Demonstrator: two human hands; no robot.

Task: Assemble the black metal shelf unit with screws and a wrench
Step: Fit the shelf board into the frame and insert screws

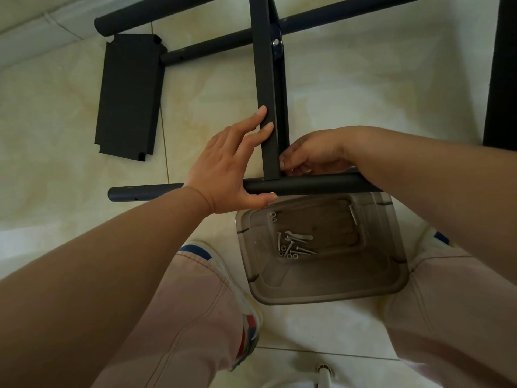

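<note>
Down on the pale tiled floor [70, 93] sits a smoky clear plastic bin [321, 287], a sneaker [240, 298] just left of it, pink trouser legs [179, 317] flanking it on both sides.

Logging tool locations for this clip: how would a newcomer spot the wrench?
Find the clear plastic bin on the floor between the person's knees. The wrench lies among loose screws inside. It alone is flat, with an open forked end.
</note>
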